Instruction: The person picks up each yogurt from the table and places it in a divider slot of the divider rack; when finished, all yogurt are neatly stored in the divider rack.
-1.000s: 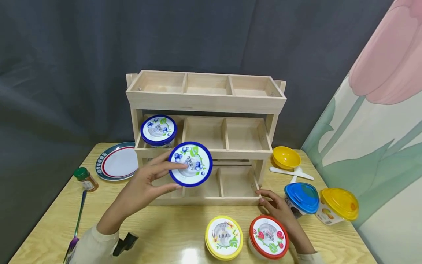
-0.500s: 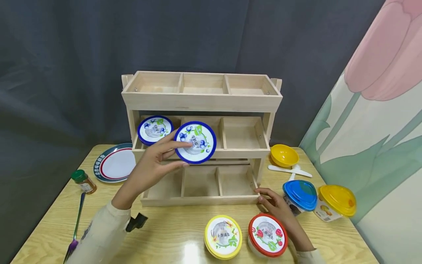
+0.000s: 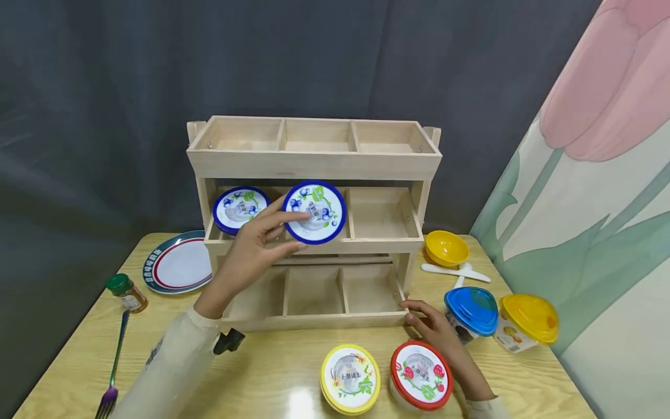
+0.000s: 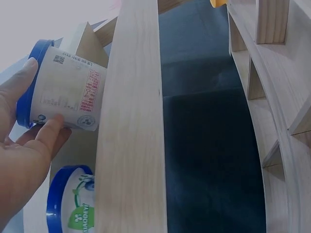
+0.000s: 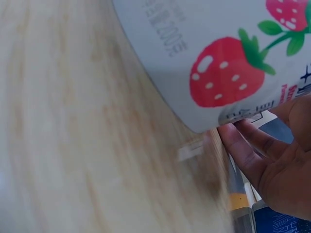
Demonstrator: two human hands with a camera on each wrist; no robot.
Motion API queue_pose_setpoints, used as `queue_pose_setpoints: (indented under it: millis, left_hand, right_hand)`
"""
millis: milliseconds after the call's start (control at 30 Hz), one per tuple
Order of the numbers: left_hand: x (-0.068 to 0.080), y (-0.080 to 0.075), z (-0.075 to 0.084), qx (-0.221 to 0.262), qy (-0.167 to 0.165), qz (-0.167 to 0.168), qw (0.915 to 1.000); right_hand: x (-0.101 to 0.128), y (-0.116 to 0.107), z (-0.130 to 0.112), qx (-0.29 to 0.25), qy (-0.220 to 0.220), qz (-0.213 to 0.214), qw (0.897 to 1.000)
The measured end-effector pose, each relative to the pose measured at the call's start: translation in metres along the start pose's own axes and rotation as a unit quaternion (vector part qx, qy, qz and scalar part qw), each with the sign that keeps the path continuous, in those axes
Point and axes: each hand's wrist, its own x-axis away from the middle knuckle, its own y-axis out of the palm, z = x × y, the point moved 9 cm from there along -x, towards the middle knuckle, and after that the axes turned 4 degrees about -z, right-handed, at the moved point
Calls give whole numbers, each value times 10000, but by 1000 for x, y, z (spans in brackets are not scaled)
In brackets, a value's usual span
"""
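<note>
Nearest the camera, two tubs are stood on the wooden table [image 3: 272, 372]: a yellow-rimmed tub [image 3: 350, 379] and, just right of it, a red-rimmed strawberry tub [image 3: 420, 375]. A fork [image 3: 114, 372] is laid near the table's left edge.

The right hand [image 3: 437, 333] is rested on the table between the strawberry tub and the blue-lidded tub [image 3: 470, 310], fingers loosely extended, fingertips at the lower front corner of the wooden rack [image 3: 314, 169]. Nothing is gripped by it. In the right wrist view the strawberry tub's wall is seen close beside the fingers [image 5: 248, 145]; contact cannot be told.

A yellow-lidded tub [image 3: 527, 323] is set just right of the blue-lidded one. Left side: a green-capped spice jar [image 3: 125, 293], with a striped plate [image 3: 175, 269] behind it.

The left hand [image 3: 251, 256] is raised at the rack's middle shelf. A blueberry tub [image 3: 314, 212] is gripped by it, thumb under the body, fingers over the blue-rimmed lid, tub tilted lid-forward at the middle compartment's front edge. The grip on the tub's side wall is confirmed in the left wrist view. A second blueberry tub [image 3: 239, 208] is already sat in the left compartment of that shelf, just beside the held one.

Right of the rack, a yellow bowl [image 3: 446, 248] and a white spoon [image 3: 455, 271] are placed. The top shelf's three compartments are shown behind.
</note>
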Motion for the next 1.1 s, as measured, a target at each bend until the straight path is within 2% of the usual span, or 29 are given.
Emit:
queue_pose_setpoints:
  millis: [233,433,767,900,1100]
  left_hand:
    - [-6,2,-7,54,-48,-14,10000]
    - [-9,11,-18,217,-196,-160,9994]
    - [-18,15,-25,120,-475,274,9984]
    - [-23,17,-24,-20,-570,468,9973]
    - [-28,19,-22,-281,-641,457,9965]
  right_hand:
    - [-2,-1,1,-27,11,-9,10000]
    - [2,2,6,62,132,7,9999]
    - [2,0,5,83,97,28,9999]
    - [0,-1,3,161,-67,73,9998]
    - [-2,-1,2,201,-198,66,9996]
